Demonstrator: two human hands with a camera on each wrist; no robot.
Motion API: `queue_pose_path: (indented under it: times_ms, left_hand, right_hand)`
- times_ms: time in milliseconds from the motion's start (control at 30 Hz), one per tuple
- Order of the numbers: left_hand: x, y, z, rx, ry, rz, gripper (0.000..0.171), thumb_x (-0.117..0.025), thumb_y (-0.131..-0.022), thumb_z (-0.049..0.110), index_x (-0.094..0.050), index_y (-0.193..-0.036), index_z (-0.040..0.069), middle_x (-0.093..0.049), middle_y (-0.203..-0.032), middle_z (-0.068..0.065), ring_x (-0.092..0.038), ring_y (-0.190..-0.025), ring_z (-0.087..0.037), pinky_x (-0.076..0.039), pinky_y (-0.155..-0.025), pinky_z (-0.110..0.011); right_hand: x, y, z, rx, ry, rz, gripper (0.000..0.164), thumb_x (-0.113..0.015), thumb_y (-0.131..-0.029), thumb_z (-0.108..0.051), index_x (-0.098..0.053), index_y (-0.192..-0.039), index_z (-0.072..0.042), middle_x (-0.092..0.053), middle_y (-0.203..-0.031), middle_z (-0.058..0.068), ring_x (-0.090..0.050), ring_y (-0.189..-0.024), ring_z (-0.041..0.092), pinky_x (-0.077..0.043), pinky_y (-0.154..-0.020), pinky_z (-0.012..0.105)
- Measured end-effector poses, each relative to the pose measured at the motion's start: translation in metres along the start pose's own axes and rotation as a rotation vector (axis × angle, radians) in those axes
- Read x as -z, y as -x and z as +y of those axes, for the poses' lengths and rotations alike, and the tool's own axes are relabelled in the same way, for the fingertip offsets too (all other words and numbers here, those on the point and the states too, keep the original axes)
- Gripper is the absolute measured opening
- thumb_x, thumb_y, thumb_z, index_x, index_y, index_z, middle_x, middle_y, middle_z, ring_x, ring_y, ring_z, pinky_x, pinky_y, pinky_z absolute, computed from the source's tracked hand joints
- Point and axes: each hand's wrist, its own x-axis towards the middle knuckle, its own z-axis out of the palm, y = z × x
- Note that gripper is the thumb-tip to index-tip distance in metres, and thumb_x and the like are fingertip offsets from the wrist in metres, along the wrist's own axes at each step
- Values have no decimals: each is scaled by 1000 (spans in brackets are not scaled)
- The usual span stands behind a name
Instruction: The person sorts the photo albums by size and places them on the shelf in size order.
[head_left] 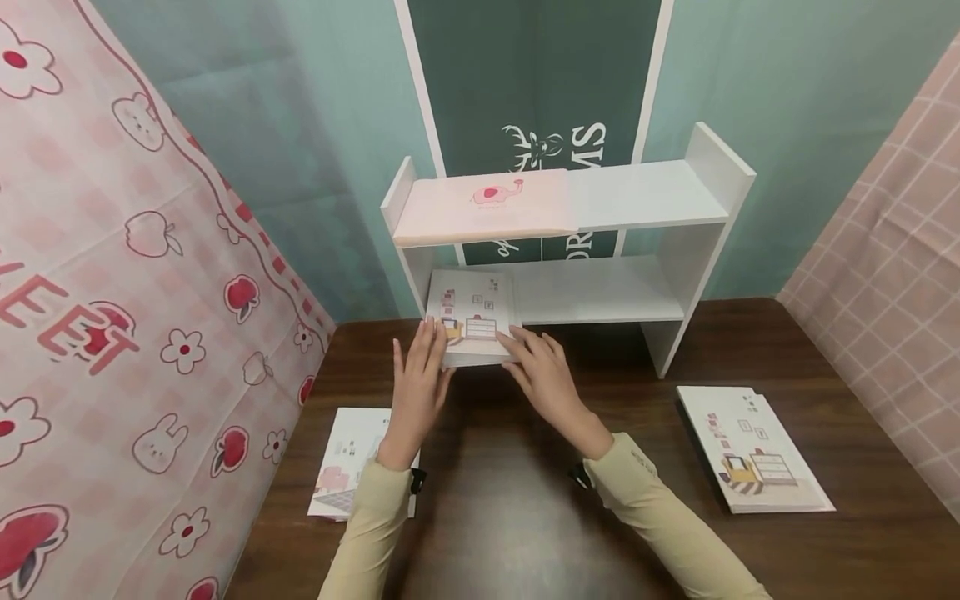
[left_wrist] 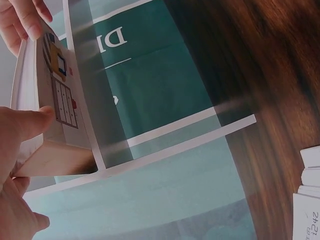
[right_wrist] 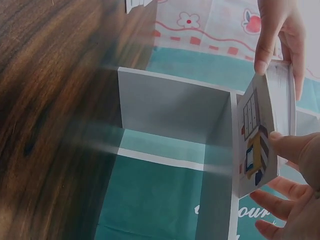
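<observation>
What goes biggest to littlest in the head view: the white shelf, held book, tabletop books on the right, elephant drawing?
1. White shelf
2. Held book and right-hand tabletop books: unsure, because the tabletop ones look nearer the camera
3. Elephant drawing

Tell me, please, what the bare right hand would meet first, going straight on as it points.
The white rectangular paper book printed with furniture, since the right hand touches it; depth beyond it is unclear.

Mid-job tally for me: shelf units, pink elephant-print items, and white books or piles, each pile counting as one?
Shelf unit: 1
Pink elephant-print item: 1
White books or piles: 3 (held one, left one, right one)
Total: 5
</observation>
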Motion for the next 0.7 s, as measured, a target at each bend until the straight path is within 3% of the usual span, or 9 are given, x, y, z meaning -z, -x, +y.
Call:
queue_pose_path:
  times_ms: [700]
  left_hand:
    - [-6,-5,-9,26,20,-21,73,-66,-86,16,-26,-147,12,-18,-155,-6,-15,-142,-20,-6,-111,-58]
  right_hand:
    - [-1,-9,1,-46,-5,-43,48,-62,-89,-19,-50,-135,-19,-49,-134,9,-49,-120,25,-21,-110,52]
